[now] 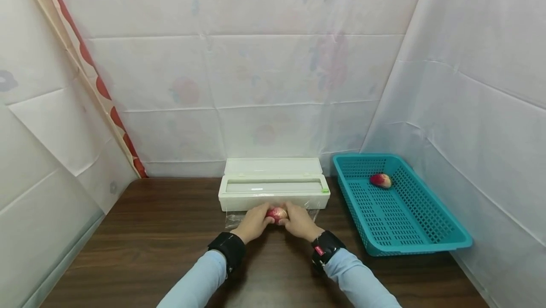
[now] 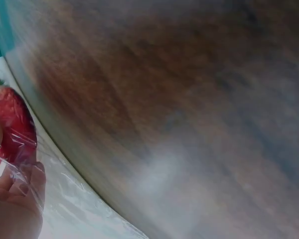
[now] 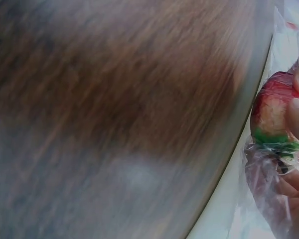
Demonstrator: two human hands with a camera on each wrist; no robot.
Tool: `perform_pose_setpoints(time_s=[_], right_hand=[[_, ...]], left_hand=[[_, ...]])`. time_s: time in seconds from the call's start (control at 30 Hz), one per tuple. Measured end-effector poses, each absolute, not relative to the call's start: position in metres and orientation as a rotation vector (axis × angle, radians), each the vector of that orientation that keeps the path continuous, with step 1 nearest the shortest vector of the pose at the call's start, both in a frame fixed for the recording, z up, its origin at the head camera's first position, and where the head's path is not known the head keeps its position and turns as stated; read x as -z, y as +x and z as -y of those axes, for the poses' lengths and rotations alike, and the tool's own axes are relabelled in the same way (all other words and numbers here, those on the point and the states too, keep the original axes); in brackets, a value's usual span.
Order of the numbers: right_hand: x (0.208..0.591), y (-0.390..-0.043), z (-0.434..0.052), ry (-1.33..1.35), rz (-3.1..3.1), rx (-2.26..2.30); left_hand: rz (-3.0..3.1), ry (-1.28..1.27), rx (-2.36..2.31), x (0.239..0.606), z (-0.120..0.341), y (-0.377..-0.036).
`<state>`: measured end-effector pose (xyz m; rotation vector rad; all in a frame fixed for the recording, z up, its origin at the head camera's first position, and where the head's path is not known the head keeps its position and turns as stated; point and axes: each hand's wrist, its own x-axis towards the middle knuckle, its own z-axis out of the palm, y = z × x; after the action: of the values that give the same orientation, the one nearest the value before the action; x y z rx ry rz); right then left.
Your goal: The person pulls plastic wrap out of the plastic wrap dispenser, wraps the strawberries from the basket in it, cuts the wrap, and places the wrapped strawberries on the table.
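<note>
A red and pale-yellow fruit (image 1: 277, 214) with a green leafy end is held between both hands, in front of a white cling film box (image 1: 273, 199). My left hand (image 1: 255, 222) grips its left side, and my right hand (image 1: 300, 222) grips the right. Clear cling film (image 3: 269, 194) wraps over the fruit and bunches at its green end in the right wrist view. In the left wrist view the film-covered fruit (image 2: 12, 124) shows red, partly cut off by the frame edge. More loose film (image 1: 234, 219) spreads beside the left hand, reaching toward the box.
At the right stands a teal perforated basket (image 1: 420, 249), with one similar red and cream fruit (image 1: 381, 180) lying in it. The box's white lid (image 1: 273, 166) is raised at the back. White sheeting (image 1: 273, 76) hangs behind and on both sides of the dark wooden table (image 1: 170, 232).
</note>
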<state>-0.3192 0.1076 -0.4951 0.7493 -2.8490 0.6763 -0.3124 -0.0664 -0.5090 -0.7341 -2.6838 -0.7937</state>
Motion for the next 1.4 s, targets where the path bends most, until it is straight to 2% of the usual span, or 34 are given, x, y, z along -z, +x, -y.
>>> perform_pose_setpoints(time_s=[0.63, 1.23, 1.4], right_hand=[[0.498, -0.318, -0.106, 0.664, 2.845, -0.69], [0.497, -0.315, -0.106, 0.558, 2.919, -0.829], [0.492, -0.309, -0.101, 0.583, 2.852, -0.514]], left_hand=[[2.81, -0.517, 0.934, 0.507, 0.059, -0.312], [2.89, -0.48, 0.973, 0.503, 0.058, -0.314], [2.873, -0.511, 0.954, 0.504, 0.058, -0.315]])
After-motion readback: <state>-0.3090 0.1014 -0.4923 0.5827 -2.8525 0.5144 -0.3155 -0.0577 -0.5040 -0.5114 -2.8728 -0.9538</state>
